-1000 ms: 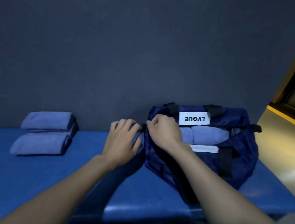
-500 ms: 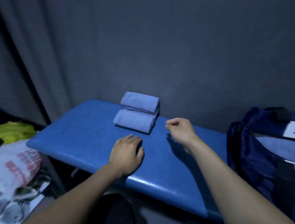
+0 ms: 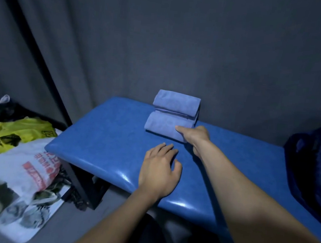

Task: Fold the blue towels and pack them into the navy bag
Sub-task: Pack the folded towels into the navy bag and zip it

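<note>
While my right hand [image 3: 193, 135] is curling its fingers [image 3: 180, 129] round the near folded towel [image 3: 163, 125] on the counter [image 3: 104, 135], I am keeping the left hand [image 3: 159, 173] flat, wanting a whole-roll grip before carrying it to the navy bag [image 3: 315, 163].

I see two folded towels, the near towel [image 3: 165, 127] and the far towel [image 3: 175, 103], both in a pale periwinkle blue, plain, without any pattern. The padded bench [image 3: 110, 135] under them is a strong royal blue with white shine spots on its front edge. At the right edge, the bag [image 3: 310, 168] is dark navy, almost black in the shadow. The curtain [image 3: 125, 37] behind is a flat dark grey. On the grey floor, I see a bright yellow plastic bag [image 3: 14, 132] with black marks, and a white plastic bag [image 3: 29, 162] with red print.
</note>
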